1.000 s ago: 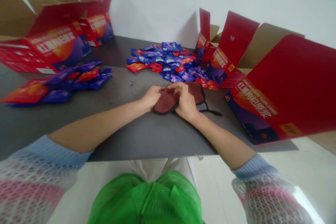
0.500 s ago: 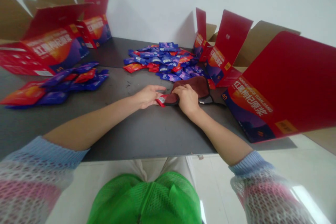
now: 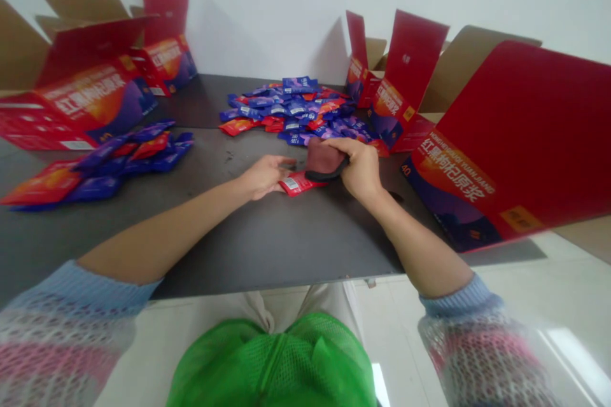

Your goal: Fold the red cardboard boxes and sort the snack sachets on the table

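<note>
My left hand [image 3: 266,177] is at the left end of a red sachet [image 3: 300,184] with a white barcode label. Its fingertips grip that end, while one finger stretches out above it. A folded brown cloth [image 3: 324,159] with a black edge is bunched in my right hand [image 3: 361,168], its fingers closed round it. The cloth covers the sachet's right end. Right behind the hands lies a heap of purple-blue and red sachets [image 3: 296,108].
On the dark grey table [image 3: 267,241], a smaller sachet pile [image 3: 109,165] lies at left. Open red cartons stand behind it, the nearer one [image 3: 95,102] beside a smaller one [image 3: 167,60]. On the right stand more open cartons, a large one [image 3: 477,184] nearest and another [image 3: 394,102] behind.
My right hand has lifted and folded the cloth, which lay spread flat before, drawing it slightly right. More of the red sachet shows now. The left hand has hardly moved.
</note>
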A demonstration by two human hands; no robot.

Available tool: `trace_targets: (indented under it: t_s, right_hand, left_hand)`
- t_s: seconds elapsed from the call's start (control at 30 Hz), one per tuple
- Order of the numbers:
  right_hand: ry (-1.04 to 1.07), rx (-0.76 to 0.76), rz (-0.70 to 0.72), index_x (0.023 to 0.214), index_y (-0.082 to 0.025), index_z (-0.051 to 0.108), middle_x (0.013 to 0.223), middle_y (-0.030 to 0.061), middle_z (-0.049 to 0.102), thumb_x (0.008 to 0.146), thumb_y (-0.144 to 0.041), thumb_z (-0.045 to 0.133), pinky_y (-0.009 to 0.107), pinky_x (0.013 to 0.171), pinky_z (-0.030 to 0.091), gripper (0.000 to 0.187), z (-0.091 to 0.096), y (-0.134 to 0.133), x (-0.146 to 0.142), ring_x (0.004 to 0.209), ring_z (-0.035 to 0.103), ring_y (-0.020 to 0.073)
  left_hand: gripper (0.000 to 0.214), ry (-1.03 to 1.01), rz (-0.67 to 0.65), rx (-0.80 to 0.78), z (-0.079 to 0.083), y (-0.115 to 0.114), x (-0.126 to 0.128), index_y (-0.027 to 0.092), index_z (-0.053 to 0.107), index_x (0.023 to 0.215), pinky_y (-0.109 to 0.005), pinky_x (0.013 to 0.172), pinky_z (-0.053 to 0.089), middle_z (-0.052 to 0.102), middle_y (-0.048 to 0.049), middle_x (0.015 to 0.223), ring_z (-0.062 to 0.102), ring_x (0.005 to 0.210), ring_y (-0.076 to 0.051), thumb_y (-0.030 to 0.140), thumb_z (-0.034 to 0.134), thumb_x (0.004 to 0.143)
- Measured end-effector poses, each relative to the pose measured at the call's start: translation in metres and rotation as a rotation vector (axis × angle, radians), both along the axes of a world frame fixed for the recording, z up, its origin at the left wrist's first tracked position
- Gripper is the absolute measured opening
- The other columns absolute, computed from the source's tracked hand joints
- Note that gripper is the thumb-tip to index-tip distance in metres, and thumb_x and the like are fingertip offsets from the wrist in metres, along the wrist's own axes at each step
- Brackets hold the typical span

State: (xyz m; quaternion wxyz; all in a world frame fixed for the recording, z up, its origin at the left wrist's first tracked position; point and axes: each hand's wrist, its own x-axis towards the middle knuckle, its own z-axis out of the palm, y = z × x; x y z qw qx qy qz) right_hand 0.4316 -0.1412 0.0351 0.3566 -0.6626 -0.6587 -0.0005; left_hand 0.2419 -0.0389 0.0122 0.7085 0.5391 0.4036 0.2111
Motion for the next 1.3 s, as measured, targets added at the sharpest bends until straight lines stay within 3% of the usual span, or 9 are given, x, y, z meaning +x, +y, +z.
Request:
trace_targets:
  t_s: [0.1,0.27,0.4,0.57,0.77,1.0,1.1,1.2,1.3]
  right_hand:
    - [0.001,0.094,0.183,0.115,-0.027,0.074,0.119,-0.0009,0.072,0.085,-0.008,0.046,0.033,0.099,0.046,0.046,-0.003,0.000,-0.010,0.114,0.063,0.0187]
    - [-0.219,-0.120,0.343,0.123,-0.031,0.070,0.118,0.0001,0.071,0.077,0.001,0.047,0.030,0.088,0.046,0.061,-0.008,-0.002,-0.030,0.110,0.060,0.0188]
    - [-0.323,-0.229,0.260,0.124,-0.035,0.069,0.118,0.0000,0.068,0.078,0.000,0.048,0.029,0.076,0.043,0.062,0.002,0.000,-0.027,0.108,0.057,0.0208]
    - [-0.470,-0.378,0.137,0.126,-0.037,0.067,0.123,0.0025,0.066,0.093,-0.011,0.042,0.030,0.067,0.041,0.048,0.015,-0.005,-0.014,0.109,0.056,0.0249]
    - [-0.558,-0.411,0.085,0.131,-0.034,0.064,0.128,0.0069,0.066,0.099,-0.019,0.038,0.031,0.068,0.044,0.044,0.015,-0.007,-0.020,0.108,0.056,0.0261]
    - [-0.454,-0.544,-0.118,0.116,-0.038,0.074,0.123,0.0053,0.071,0.092,-0.016,0.050,0.036,0.085,0.049,0.040,0.018,0.003,0.003,0.114,0.062,0.0277]
    - [-0.383,-0.417,-0.119,0.119,-0.036,0.073,0.125,0.0018,0.071,0.087,-0.009,0.049,0.035,0.091,0.049,0.048,0.010,0.002,0.017,0.119,0.062,0.0253]
    - [-0.265,-0.244,-0.113,0.122,-0.034,0.071,0.122,-0.0014,0.071,0.083,-0.009,0.055,0.032,0.093,0.048,0.049,0.000,0.003,0.019,0.115,0.064,0.0214]
    - [-0.256,-0.201,0.031,0.121,-0.034,0.071,0.117,-0.0017,0.071,0.084,-0.014,0.060,0.029,0.088,0.048,0.044,-0.006,0.004,0.009,0.110,0.063,0.0190]
  left_hand:
    - [0.038,-0.042,-0.037,0.054,-0.007,0.000,0.000,0.012,0.066,0.118,-0.029,0.066,0.058,0.074,-0.0062,0.079,0.069,0.066,-0.016,0.002,0.063,0.081]
    - [0.034,-0.148,-0.105,0.173,-0.015,0.000,0.000,0.011,0.072,0.103,-0.027,0.068,0.057,0.076,-0.0057,0.082,0.071,0.073,-0.018,0.008,0.077,0.069]
    - [0.039,-0.099,-0.103,0.160,-0.013,0.000,0.000,0.011,0.068,0.117,-0.025,0.065,0.056,0.076,-0.0060,0.083,0.070,0.070,-0.016,0.006,0.066,0.078]
    - [0.051,-0.010,-0.051,0.168,-0.014,-0.002,0.001,0.009,0.059,0.132,-0.027,0.066,0.056,0.075,-0.0062,0.081,0.067,0.065,-0.014,0.003,0.057,0.082]
    - [0.043,-0.026,-0.009,0.533,-0.029,-0.005,0.004,0.013,0.073,0.115,-0.025,0.080,0.053,0.077,-0.0073,0.098,0.068,0.083,-0.015,0.001,0.055,0.078]
    - [0.066,0.017,-0.048,0.230,-0.012,-0.007,0.004,0.016,0.049,0.145,-0.022,0.062,0.052,0.075,-0.0038,0.084,0.064,0.059,-0.010,0.000,0.054,0.081]
    - [0.068,0.037,-0.024,0.148,-0.005,-0.008,0.004,0.014,0.044,0.148,-0.023,0.061,0.053,0.074,-0.0042,0.083,0.065,0.060,-0.011,-0.001,0.055,0.083]
    - [0.080,-0.001,-0.009,0.161,-0.006,-0.008,0.003,0.018,0.027,0.157,-0.021,0.059,0.050,0.072,-0.0005,0.076,0.062,0.055,-0.010,0.000,0.056,0.084]
    - [0.093,-0.080,-0.025,0.243,-0.013,-0.008,0.001,0.026,0.011,0.161,-0.019,0.056,0.046,0.070,0.0046,0.067,0.054,0.047,-0.008,0.003,0.058,0.083]
